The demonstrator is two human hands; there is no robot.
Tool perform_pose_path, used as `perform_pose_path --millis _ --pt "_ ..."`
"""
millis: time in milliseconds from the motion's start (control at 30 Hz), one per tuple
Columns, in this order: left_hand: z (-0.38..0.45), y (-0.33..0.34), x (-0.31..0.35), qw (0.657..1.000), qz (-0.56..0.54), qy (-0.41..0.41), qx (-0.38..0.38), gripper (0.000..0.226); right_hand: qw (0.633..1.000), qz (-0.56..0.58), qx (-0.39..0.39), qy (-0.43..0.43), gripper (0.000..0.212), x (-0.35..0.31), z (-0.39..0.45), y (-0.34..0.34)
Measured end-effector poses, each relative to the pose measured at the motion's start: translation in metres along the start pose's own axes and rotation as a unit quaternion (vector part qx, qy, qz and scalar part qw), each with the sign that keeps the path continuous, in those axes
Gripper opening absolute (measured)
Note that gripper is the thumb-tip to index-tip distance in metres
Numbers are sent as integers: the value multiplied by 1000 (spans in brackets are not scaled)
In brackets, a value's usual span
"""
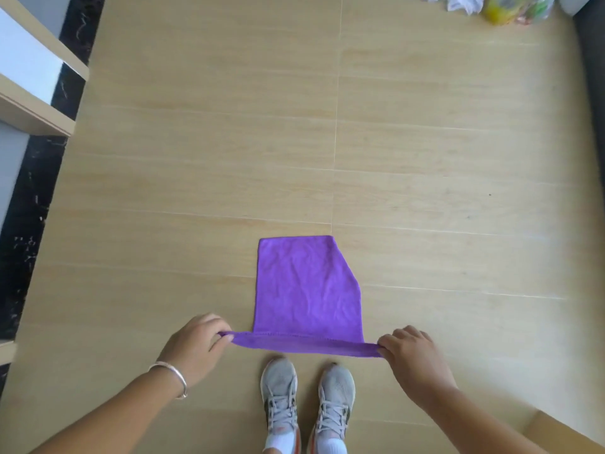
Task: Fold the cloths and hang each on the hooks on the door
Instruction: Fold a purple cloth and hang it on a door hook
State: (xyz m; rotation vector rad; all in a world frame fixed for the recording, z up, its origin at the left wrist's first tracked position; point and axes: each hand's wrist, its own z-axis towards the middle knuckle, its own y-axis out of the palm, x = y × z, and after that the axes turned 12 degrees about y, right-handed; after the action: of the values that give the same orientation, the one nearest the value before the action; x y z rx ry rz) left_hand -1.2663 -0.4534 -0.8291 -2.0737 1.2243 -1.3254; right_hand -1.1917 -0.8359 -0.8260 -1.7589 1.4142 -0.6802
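Observation:
A purple cloth (307, 290) hangs stretched in front of me above the wooden floor, its top edge pulled taut between my hands. My left hand (193, 347) pinches the top left corner; a silver bangle sits on that wrist. My right hand (412, 355) pinches the top right corner. The cloth's far right corner is cut off at a slant, as if folded under. No hooks or door show in the head view.
My two grey shoes (307, 398) stand on the floor (229, 158) just below the cloth. White and wood shelving (29, 77) lines the left edge beside a black marble strip. Plastic bags (504, 6) lie at the top right, next to dark furniture (594, 93).

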Motion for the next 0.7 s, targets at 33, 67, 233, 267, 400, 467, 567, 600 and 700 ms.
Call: perform_pose_path --millis 33,67,233,267,400,467,567,600,700 --pt "15 9 -8 1000 -5 -3 10 24 1000 2 0 3 10 2 18 13" --pt "32 19 -17 1000 -8 -8 20 22 1000 8 5 2 16 4 37 25" --pt "132 65 -71 997 -1 -10 72 11 998 -2 62 11 26 12 148 78" --pt "155 73 -83 997 4 -4 80 10 998 -7 65 13 26 14 172 87" --pt "243 105 -131 996 38 -9 86 11 995 -32 90 20 28 22 268 125" --pt "284 120 -153 995 68 -11 73 12 994 -35 98 20 29 23 316 144" --pt "333 137 -177 991 117 -23 61 12 994 -53 96 4 27 28 373 168" --pt "344 142 -181 989 131 -30 63 12 994 -57 93 0 26 30 386 174" --pt "360 155 -189 983 156 -32 90 3 996 -51 74 -21 23 34 411 184"
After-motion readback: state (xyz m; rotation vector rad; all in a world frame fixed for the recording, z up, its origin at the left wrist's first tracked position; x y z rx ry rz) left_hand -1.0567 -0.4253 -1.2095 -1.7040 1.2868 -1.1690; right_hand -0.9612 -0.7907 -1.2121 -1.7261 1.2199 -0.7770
